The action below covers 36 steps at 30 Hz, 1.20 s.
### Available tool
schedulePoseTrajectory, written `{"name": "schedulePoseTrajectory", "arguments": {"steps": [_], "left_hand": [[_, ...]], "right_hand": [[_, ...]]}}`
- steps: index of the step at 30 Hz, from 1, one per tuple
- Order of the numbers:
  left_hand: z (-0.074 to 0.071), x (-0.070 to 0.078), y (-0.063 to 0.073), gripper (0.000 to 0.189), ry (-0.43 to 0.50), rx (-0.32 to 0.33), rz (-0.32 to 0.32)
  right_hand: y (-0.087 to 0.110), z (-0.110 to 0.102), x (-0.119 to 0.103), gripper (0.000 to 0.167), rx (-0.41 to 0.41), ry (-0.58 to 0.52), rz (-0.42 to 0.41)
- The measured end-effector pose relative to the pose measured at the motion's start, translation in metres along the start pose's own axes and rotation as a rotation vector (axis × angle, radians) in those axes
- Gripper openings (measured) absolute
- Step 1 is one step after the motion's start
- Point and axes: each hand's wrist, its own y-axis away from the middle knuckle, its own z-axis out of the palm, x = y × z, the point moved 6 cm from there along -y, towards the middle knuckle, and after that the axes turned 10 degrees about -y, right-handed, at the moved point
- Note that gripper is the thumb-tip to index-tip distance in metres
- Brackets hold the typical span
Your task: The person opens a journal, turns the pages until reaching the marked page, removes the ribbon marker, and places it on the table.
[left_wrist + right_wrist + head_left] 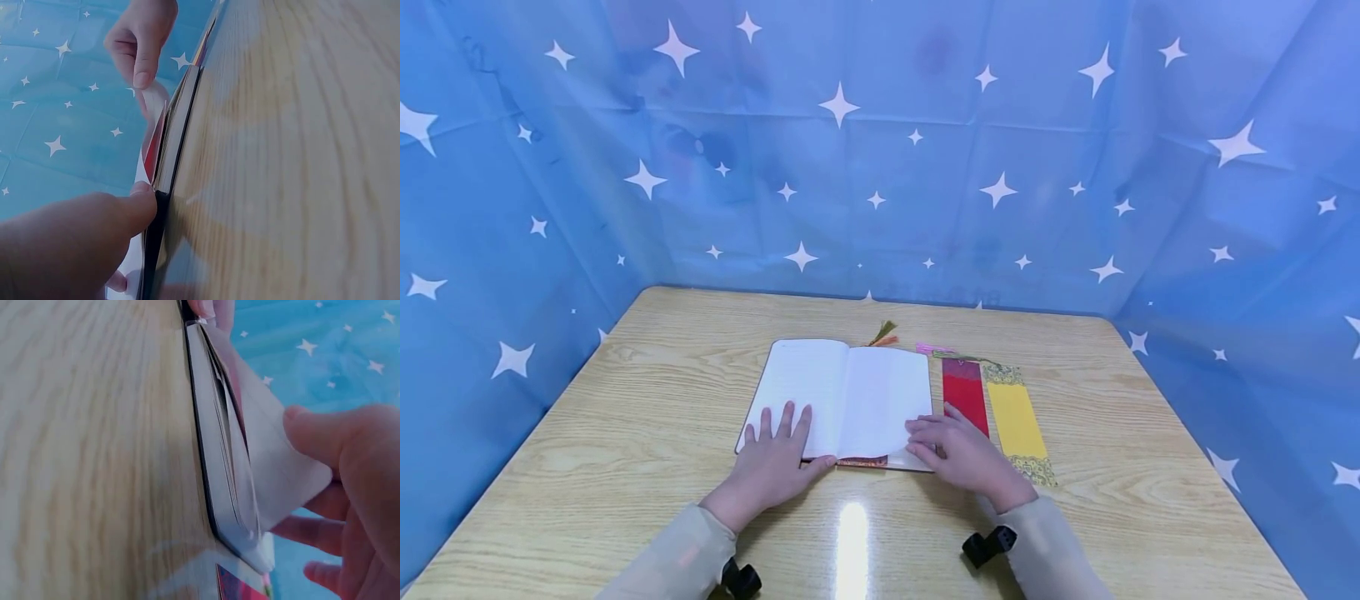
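An open notebook [805, 367] lies on the table, its white pages facing up. My left hand [775, 462] rests with spread, straight fingers on the left page, thumb at the bottom edge near the spine. With thumb and fingers my right hand [958, 450] pinches the lower right corner of a page [269, 450], which is bent up off the pages below. Beneath that page a reddish patterned strip [865, 461] peeks out at the bottom edge. Right of the notebook lie a red bookmark [964, 396], partly behind the right hand, and a yellow bookmark [1017, 417].
Green and orange tassels [884, 332] stick out past the notebook's top edge. A pink tassel [932, 347] lies above the red bookmark. The wooden table [625, 400] meets a blue curtain with white stars [880, 167] at the back and sides.
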Motion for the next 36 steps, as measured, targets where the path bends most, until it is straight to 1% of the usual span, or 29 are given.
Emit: {"name": "schedulePoseTrajectory", "arguments": {"steps": [4, 9, 11, 13, 16, 20, 23, 28, 32, 36], "left_hand": [[-0.001, 0.000, -0.001, 0.091, -0.003, 0.007, -0.001], [-0.001, 0.004, -0.002, 0.095, 0.014, 0.005, -0.021], [-0.001, 0.006, -0.002, 0.098, 0.013, 0.008, -0.027], [-0.002, 0.007, -0.002, 0.102, 0.008, 0.021, -0.028], [-0.003, 0.009, -0.003, 0.105, -0.023, 0.057, -0.019], [-0.003, 0.011, -0.005, 0.108, -0.054, 0.091, -0.009], [-0.003, 0.013, -0.006, 0.110, -0.047, 0.105, -0.012], [-0.003, 0.017, -0.007, 0.111, -0.056, 0.123, -0.017], [-0.004, 0.018, -0.007, 0.111, -0.076, 0.121, -0.026], [-0.005, 0.019, -0.008, 0.110, -0.066, 0.130, -0.028]], "right_hand": [[-0.001, -0.003, -0.006, 0.024, 0.049, 0.043, -0.044], [-0.002, -0.008, -0.017, 0.026, 0.135, 0.037, -0.107], [-0.002, -0.011, -0.023, 0.026, 0.184, 0.037, -0.162], [-0.002, -0.014, -0.030, 0.025, 0.231, 0.059, -0.229], [-0.003, -0.017, -0.040, 0.025, 0.286, 0.106, -0.320], [-0.004, -0.019, -0.049, 0.024, 0.325, 0.155, -0.391], [-0.004, -0.020, -0.053, 0.023, 0.337, 0.175, -0.415], [-0.005, -0.021, -0.059, 0.024, 0.351, 0.190, -0.432], [-0.006, -0.021, -0.063, 0.026, 0.363, 0.205, -0.445], [-0.007, -0.021, -0.064, 0.028, 0.366, 0.216, -0.449]]}}
